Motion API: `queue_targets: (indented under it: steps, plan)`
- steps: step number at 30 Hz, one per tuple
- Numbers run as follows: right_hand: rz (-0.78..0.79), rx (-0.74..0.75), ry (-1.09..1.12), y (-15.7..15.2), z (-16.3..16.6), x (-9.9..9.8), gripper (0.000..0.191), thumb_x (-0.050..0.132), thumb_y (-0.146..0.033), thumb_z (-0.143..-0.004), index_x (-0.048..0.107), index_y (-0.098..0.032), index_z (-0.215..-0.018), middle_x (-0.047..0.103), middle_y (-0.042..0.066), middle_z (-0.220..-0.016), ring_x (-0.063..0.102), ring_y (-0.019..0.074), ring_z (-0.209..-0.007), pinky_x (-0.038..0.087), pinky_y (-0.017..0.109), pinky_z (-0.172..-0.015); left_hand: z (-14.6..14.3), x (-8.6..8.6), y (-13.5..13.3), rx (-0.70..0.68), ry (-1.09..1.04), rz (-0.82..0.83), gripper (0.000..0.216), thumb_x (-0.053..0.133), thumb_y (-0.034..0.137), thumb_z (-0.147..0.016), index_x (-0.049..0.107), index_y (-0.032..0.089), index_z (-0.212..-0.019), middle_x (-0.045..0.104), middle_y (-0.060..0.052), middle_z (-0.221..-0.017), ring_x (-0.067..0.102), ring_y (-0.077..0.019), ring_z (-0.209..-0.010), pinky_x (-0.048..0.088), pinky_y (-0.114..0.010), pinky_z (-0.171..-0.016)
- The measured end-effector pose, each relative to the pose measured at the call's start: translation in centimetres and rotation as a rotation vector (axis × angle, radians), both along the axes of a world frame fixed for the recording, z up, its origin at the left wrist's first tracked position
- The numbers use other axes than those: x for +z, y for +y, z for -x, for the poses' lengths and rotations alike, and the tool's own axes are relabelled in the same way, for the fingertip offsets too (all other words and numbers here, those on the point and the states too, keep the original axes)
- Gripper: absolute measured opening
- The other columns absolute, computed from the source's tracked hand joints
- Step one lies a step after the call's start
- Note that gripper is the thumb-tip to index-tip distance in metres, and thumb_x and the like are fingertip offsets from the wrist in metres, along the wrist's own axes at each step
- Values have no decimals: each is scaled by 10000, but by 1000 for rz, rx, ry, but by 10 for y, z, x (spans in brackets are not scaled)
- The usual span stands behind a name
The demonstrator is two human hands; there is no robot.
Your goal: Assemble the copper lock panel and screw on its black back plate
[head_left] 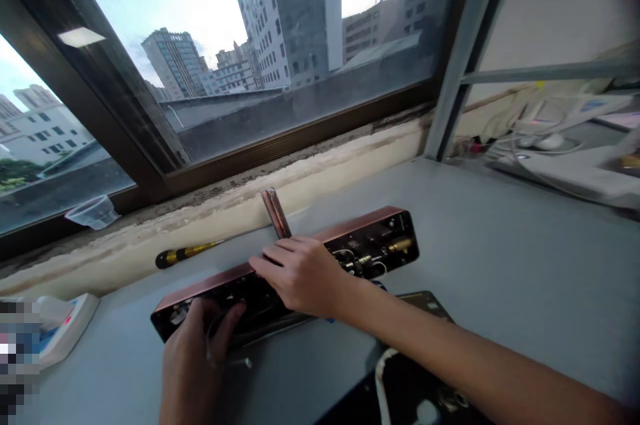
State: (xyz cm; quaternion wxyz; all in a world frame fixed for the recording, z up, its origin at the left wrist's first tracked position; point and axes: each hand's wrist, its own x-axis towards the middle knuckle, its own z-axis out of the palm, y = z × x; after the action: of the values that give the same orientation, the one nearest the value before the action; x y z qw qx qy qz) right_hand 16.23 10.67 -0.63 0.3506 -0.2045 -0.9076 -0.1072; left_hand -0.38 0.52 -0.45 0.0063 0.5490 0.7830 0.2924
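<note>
A long copper-coloured lock case [373, 242] lies on the grey table [500, 258] with its open, black inside turned toward the person, so that wires and brass parts show at the end to the right of the right hand. Both hands are on it.

The right hand [300, 275] lies palm down across the middle of the case. Its fingers are spread a little and rest flat over the upper edge, pinching nothing.

The left hand [193, 358] is at the case's other end, just left of and below the right hand. Its fingers bend onto the open face among thin wires. Whether they pinch 1 of the wires cannot be told.

Just beyond the right hand's fingertips a copper lever handle [275, 212] sticks up from the far side of the case. Farther out, beyond the left hand, a screwdriver [187, 253] with a black-and-yellow grip lies on the table along the foot of the window sill [325, 158]. A clear plastic cup [94, 212] lies on its side on the sill, well to the left of both hands.

Under the right forearm lies a flat metal plate [427, 304], and nearer the person a black part [400, 385] with a white cable. A white box [67, 325] sits far left of the left hand.
</note>
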Motion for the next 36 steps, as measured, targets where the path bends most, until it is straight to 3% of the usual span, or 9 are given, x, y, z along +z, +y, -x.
queue_targets:
  steps: [8, 16, 28, 36]
  plan:
    - [-34, 6, 13, 1, -1, -3, 234, 455, -143, -787, 567, -155, -992, 579, 32, -762, 489, 158, -659, 287, 286, -556, 1, 0, -7, -106, -64, -56, 225, 562, 456, -692, 625, 246, -645, 657, 38, -534, 584, -148, -464, 433, -216, -479]
    - [-49, 8, 28, -1, -1, -3, 217, 436, -140, -797, 575, -141, -963, 559, 35, -724, 468, 151, -642, 279, 284, -543, 7, 3, -10, -72, -301, 14, 211, 614, 437, -621, 698, 257, -692, 730, 16, -647, 668, -200, -593, 504, -215, -505]
    - [-36, 18, 36, 0, 0, -5, 194, 442, -158, -814, 563, -146, -965, 552, 28, -734, 462, 152, -664, 290, 285, -568, -2, 6, -5, -153, -155, -30, 203, 563, 410, -683, 693, 255, -660, 712, 20, -614, 638, -179, -548, 486, -223, -518]
    - [-23, 12, 28, -1, -1, -4, 197, 454, -170, -815, 559, -146, -980, 561, 31, -747, 469, 153, -677, 292, 286, -571, -8, 3, -5, -80, -164, -3, 199, 559, 416, -679, 653, 242, -658, 702, 19, -598, 635, -178, -545, 468, -233, -508]
